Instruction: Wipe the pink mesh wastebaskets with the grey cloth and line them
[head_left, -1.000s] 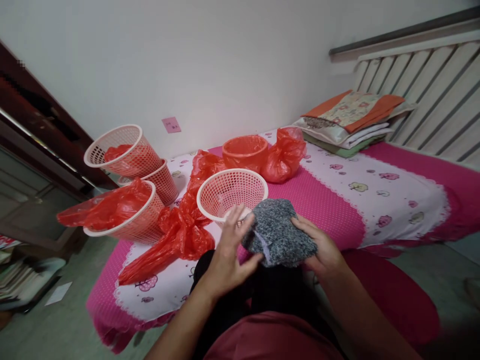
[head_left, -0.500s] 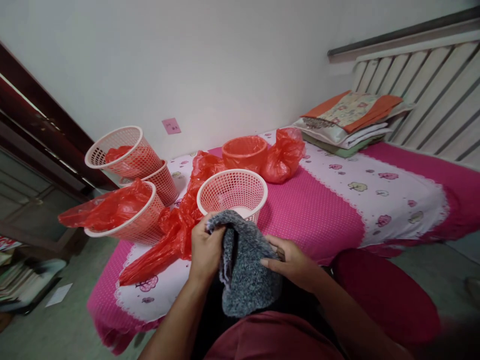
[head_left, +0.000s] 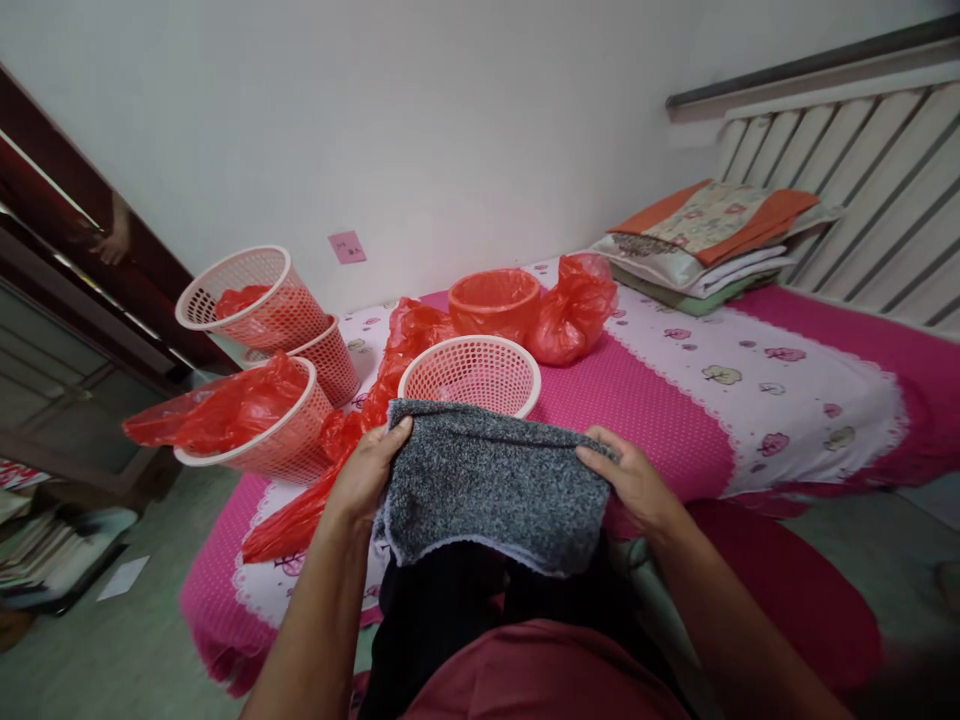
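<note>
A fuzzy grey cloth (head_left: 495,490) with a pale edge is stretched between my hands above my lap. My left hand (head_left: 371,470) pinches its upper left corner, thumb on top. At the upper right corner, my right hand (head_left: 630,475) grips it in the same manner. Just beyond the cloth stands a pale pink mesh basket (head_left: 472,350), its lower front hidden by the cloth. Red plastic bags (head_left: 330,490) lie crumpled left of that basket, and a red-covered basket (head_left: 495,300) stands behind it.
More pink baskets (head_left: 300,430) holding red bags stand at left, some tilted. A stack of folded bedding (head_left: 705,250) lies near the radiator (head_left: 862,190). A dark red round stool (head_left: 780,600) is at my right. Another person's hand (head_left: 114,240) shows at the doorway.
The cloth was bunched and folded; now it is spread out wide. My hands have moved apart, left hand leftward, right hand rightward. A person's hand has appeared at the doorway.
</note>
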